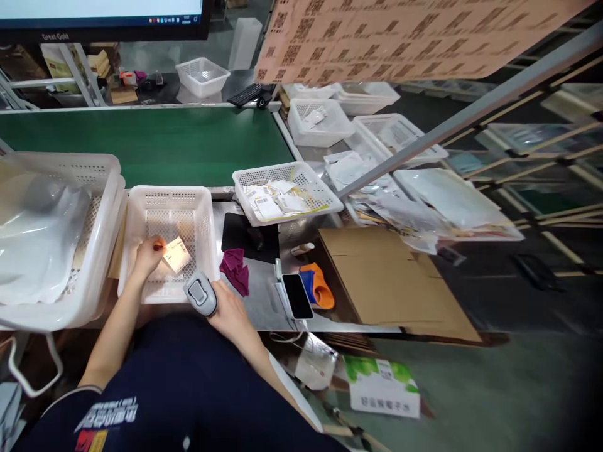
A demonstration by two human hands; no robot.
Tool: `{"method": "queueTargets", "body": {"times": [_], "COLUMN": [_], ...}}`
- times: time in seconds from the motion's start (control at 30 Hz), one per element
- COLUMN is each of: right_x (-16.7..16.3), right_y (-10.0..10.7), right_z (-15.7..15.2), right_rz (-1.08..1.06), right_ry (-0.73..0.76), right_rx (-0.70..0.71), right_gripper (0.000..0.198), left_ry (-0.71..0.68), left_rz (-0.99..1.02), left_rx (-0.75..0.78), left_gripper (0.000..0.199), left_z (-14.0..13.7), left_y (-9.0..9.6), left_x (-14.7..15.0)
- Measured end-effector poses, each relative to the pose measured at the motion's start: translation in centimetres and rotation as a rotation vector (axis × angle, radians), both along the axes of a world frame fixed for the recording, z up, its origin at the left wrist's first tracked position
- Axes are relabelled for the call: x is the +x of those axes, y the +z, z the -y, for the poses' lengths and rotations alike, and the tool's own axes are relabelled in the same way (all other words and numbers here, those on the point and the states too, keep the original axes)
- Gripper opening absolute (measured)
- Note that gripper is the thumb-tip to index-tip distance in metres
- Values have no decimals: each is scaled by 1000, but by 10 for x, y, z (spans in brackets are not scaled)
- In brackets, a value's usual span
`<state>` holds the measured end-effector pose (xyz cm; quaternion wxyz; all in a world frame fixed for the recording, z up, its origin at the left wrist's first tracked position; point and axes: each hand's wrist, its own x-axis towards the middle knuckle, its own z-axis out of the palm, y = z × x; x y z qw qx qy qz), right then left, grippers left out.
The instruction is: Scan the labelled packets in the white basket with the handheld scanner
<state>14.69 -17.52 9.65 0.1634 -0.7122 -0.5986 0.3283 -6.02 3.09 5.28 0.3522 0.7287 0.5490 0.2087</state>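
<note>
Holding | left fingers (153,244): pinched on lit packet (176,255) | right fingers (220,297): wrapped around scanner (201,294)

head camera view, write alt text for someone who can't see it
A person's left hand holds a small, brightly lit printed item over a white perforated basket, while the right hand holds a grey handheld scanner nearby. Right of the basket are a purple cloth and a phone; a green belt stretches behind.
</note>
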Motion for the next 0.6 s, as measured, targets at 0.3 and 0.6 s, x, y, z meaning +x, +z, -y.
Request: {"method": "queueTargets", "body": {"times": [0.3,0.6], "right_x": [-2,-3], "right_y": [4,3], "right_z": [1,0], "right_rz": [-63,-56], "right_ry": [38,22], "right_rx": [-49,-64], "right_gripper": [31,31], "left_ry": [87,117], "left_rz": [179,232], "left_rx": [-31,-53], "left_gripper": [3,6], "left_z": [16,11], "left_y": [-13,-22], "left_x": [-1,-3]}}
